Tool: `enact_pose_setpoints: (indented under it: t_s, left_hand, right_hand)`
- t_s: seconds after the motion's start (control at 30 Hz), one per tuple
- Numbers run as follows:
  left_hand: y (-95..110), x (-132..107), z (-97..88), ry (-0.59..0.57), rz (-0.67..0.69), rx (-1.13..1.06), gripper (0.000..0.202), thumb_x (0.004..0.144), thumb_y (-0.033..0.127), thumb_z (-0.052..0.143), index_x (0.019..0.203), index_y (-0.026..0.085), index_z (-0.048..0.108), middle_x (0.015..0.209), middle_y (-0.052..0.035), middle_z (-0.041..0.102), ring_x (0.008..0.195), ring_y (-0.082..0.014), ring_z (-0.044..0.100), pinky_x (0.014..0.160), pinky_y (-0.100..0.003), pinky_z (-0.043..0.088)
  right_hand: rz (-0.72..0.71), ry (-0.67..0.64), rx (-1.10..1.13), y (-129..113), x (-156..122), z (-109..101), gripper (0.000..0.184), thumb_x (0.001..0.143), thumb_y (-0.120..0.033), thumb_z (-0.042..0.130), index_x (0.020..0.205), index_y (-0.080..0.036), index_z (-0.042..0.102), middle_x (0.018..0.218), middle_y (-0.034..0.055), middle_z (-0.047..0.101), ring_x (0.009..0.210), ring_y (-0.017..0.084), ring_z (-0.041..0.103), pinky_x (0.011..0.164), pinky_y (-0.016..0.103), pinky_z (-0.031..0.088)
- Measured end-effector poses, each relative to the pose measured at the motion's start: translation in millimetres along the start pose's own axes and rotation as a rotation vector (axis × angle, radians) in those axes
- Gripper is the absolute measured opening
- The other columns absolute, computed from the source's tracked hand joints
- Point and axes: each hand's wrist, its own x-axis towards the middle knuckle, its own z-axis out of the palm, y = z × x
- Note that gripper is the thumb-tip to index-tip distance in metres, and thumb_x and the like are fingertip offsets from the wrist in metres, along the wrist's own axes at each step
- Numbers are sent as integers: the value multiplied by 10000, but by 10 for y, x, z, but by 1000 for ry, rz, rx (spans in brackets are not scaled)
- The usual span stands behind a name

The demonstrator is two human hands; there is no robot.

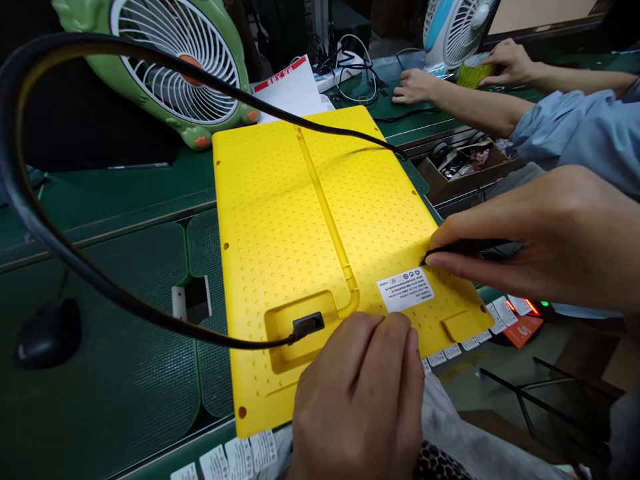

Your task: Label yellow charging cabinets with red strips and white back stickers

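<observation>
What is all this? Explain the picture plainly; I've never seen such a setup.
There is no machine here: one camera on a person's head looks forward and down at their bare hands. A yellow rectangular dimpled panel lies over a green work surface. A thick black cable plugs into the panel's recess and loops out leftward. The right hand pinches a thin black tool, its tip near the upper right corner of a white printed label on the panel. The left hand is curled over the panel's near part; whether it holds anything is hidden. Beyond stands a green fan with a white grille. The blue-sleeved arms at upper right belong to another person.
</observation>
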Motion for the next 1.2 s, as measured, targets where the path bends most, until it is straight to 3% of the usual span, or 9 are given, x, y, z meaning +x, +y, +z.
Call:
enact_pose_setpoints:
  t_s: [0.17,0.47,1.2]
  left_hand:
    - [-3,2,-6,-6,-5,6,112,979,137,641,1003,230,699,830,63,663,725,-47,615,731,-155,472]
    - [2,6,-11,-16,-9,-11,119,986,126,625,1003,222,693,830,61,671,721,-45,619,736,-148,477]
    - [11,11,-12,-16,-15,0,107,984,140,632,997,231,689,837,63,670,717,-47,619,728,-151,481]
  right_hand:
    - [-62,-58,63,94,93,-40,355,1069,-474,519,938,-281,787,661,-29,646,482,131,507,484,342,289]
    - [-90,-158,302,268,223,-29,165,1003,-368,683,936,-261,788,808,-76,731,595,74,629,539,241,461]
    - [-81,-243,436,302,250,-43,168,1016,-352,689,900,-256,763,780,-70,709,597,70,607,533,203,467]
